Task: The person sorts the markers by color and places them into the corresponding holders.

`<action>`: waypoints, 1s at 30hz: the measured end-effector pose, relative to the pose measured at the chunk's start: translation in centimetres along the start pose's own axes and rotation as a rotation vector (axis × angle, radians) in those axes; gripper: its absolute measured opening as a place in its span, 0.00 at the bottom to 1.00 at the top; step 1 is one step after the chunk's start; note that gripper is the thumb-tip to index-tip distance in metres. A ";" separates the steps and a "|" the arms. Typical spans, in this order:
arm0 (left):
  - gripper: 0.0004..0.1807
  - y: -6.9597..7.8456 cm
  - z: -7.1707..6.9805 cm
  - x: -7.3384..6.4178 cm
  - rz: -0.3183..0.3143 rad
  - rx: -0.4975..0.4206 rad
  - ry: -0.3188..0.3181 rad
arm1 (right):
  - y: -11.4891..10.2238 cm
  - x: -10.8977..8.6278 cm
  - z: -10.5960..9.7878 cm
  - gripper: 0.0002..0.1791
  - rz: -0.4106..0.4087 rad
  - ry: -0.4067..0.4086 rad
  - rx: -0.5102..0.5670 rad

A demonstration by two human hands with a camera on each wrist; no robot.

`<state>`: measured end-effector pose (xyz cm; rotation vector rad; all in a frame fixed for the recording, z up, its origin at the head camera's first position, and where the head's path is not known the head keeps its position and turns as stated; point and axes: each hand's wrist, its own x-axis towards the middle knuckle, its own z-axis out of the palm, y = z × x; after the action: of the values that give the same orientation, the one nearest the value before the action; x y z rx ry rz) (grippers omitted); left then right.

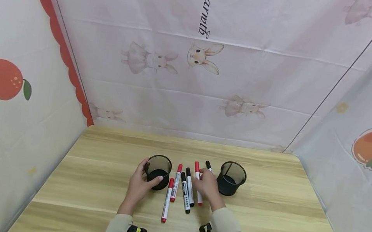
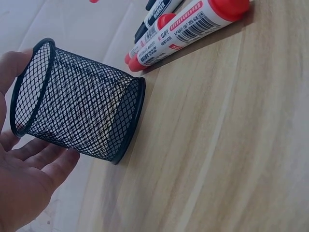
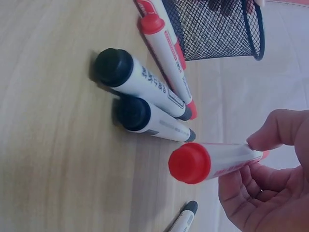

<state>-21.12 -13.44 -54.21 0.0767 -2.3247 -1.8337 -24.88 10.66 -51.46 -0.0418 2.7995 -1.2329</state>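
Your right hand (image 1: 208, 183) is pinching a red marker (image 3: 227, 157) between thumb and fingers; it is sitting between the two black markers (image 1: 185, 193) and the right-hand cup (image 1: 230, 185). Your left hand (image 1: 139, 184) is gripping a mesh cup (image 2: 87, 99) round its wall, two other red markers (image 1: 167, 201) lying near it. The pinched marker is probably handling light and stiff, its smooth barrel tending to slip or roll; mid-barrel is looking the surest hold. The cup is likely handling light too, its mesh giving purchase. Your fingers are covering part of the pinched marker in the head view; whether it is touching the table (image 1: 99, 183), you cannot tell. Another black marker (image 1: 208, 165) is hiding mostly behind your right hand.
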 end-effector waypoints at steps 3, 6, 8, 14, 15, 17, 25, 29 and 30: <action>0.48 0.1 0.0 0.1 0.001 -0.007 0.001 | -0.4 0.0 -0.3 0.22 -0.014 0.015 0.005; 0.48 0.1 0.0 0.1 -0.001 -0.009 0.001 | -0.7 0.0 -0.4 0.21 -0.017 0.026 0.012; 0.49 0.1 0.0 0.1 -0.002 -0.006 0.000 | -0.8 0.0 -0.4 0.21 -0.029 0.037 0.012; 0.49 -0.1 0.0 0.0 0.010 -0.006 0.003 | -1.6 0.0 -0.5 0.23 -0.076 0.072 0.048; 0.49 -0.1 0.0 0.1 0.013 -0.007 0.004 | -1.8 0.0 -0.6 0.23 -0.079 0.076 0.064; 0.49 -0.1 0.0 0.1 0.019 -0.006 0.006 | -2.2 0.0 -0.6 0.23 -0.086 0.085 0.088; 0.49 -0.3 0.0 0.3 0.028 -0.018 0.008 | -3.2 -0.3 -0.9 0.20 -0.119 0.126 0.142; 0.49 -0.2 -0.2 0.3 0.021 -0.016 0.009 | -3.4 -0.4 -0.7 0.20 -0.121 0.129 0.175; 0.48 -0.2 -0.2 0.2 0.014 -0.015 0.008 | -3.4 -0.4 -0.6 0.19 -0.125 0.132 0.186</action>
<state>-21.31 -13.71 -54.33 0.0662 -2.2998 -1.8408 -24.54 8.79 -48.53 -0.1299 2.8139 -1.5754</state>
